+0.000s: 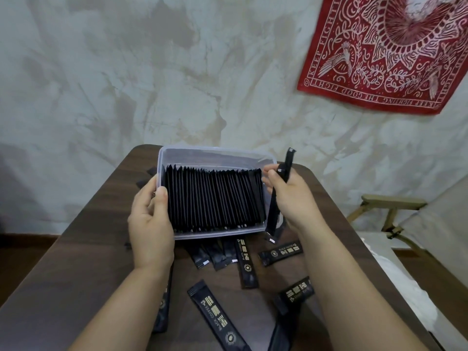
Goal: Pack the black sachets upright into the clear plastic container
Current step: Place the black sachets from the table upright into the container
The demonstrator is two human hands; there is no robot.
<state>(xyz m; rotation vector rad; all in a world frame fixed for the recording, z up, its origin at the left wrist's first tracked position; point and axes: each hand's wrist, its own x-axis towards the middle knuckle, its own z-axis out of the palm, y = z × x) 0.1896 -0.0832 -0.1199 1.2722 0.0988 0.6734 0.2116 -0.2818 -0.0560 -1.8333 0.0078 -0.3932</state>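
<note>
Right grip [286, 196] holds sachet [288, 163] beside container [215, 148] rim.

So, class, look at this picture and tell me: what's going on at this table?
A person is packing coffee sachets into a box. The left hand grips the left edge of the clear plastic container, where a row of black sachets stands on edge and fills most of its width. The right hand pinches a single sachet at the right end of that row, not yet slotted in. Several loose sachets lie flat on the dark table nearer the person.
</note>
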